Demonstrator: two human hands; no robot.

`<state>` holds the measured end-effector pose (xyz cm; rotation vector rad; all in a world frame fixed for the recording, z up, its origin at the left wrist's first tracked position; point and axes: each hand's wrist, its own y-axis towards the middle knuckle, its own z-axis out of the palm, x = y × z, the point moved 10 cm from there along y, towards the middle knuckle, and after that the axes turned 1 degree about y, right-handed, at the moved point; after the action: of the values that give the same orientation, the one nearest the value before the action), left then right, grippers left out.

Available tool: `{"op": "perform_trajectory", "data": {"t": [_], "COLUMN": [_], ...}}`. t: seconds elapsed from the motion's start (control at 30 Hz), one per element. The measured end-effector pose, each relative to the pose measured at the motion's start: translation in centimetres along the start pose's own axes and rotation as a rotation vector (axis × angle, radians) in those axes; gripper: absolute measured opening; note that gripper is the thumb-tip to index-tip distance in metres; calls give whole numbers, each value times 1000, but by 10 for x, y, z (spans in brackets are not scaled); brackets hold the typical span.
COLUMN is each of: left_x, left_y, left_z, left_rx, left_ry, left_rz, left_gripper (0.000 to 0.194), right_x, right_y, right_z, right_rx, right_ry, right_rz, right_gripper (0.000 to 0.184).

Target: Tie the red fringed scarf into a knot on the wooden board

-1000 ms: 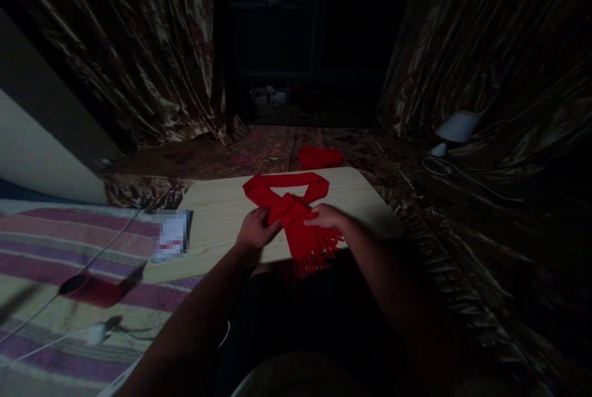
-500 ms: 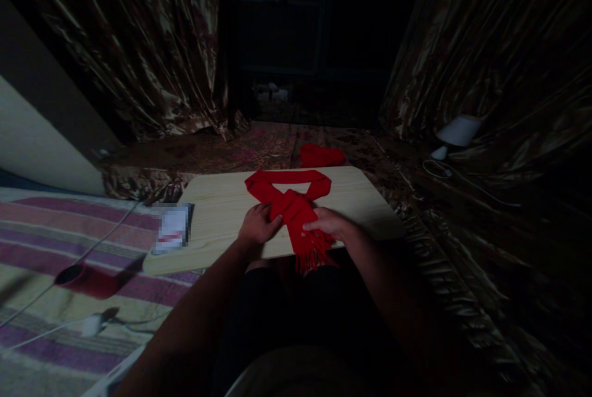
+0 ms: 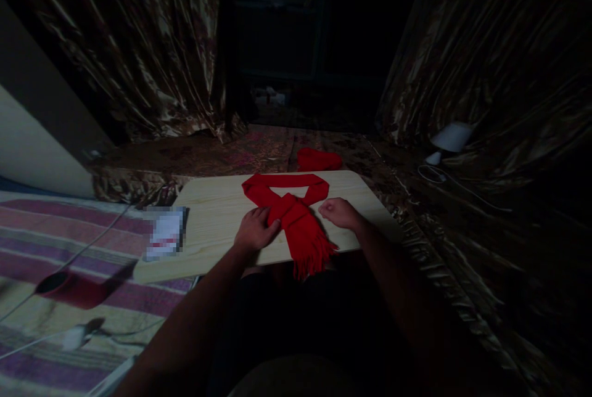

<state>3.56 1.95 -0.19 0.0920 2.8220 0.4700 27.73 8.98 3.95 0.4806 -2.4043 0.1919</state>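
A red fringed scarf (image 3: 296,218) lies on the pale wooden tabletop (image 3: 217,193). Its far part forms a loop, the ends cross in the middle, and the fringe hangs over the near edge. My left hand (image 3: 256,229) rests on the scarf's left side, thumb apart from the fingers and pressing on the cloth. Just right of the crossing is my right hand (image 3: 340,212), its fingers curled together above the tabletop. Nothing shows in it, and a small gap separates it from the scarf.
Beyond the far edge sits another red knitted item (image 3: 319,159). A blurred-out white packet (image 3: 166,230) lies at the tabletop's left. On the striped bedding (image 3: 28,249) are a red cylindrical object (image 3: 74,289), a white plug (image 3: 74,336) and cables. A white lamp (image 3: 452,137) stands right.
My right hand has let go of the scarf's fringed end and moved up and right. That end now lies flatter, spread to the right. My left hand stays on the scarf.
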Motion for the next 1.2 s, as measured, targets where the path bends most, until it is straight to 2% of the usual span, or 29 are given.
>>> {"op": "perform_trajectory", "data": {"t": [0.07, 0.17, 0.27, 0.37, 0.57, 1.2], "left_x": [1, 1, 2, 2, 0, 0], "left_y": [0, -1, -1, -1, -1, -1], "left_z": [1, 1, 1, 0, -2, -3], "left_rx": [-7, -28, -30, -31, -43, -40], "left_ry": [-12, -28, -30, -26, -24, -34], "left_rz": [2, 13, 6, -1, 3, 2], "left_gripper": [64, 63, 62, 62, 60, 60], "right_x": [10, 19, 22, 24, 22, 12], "right_y": [18, 34, 37, 29, 24, 32], "right_z": [4, 28, 51, 62, 67, 73], "right_rx": [-122, -170, -194, -271, -306, -309], "right_ry": [95, 164, 31, -172, -268, -296], "right_rz": [-56, -112, -184, -259, -271, -297], "right_gripper": [16, 25, 34, 36, 38, 40]}}
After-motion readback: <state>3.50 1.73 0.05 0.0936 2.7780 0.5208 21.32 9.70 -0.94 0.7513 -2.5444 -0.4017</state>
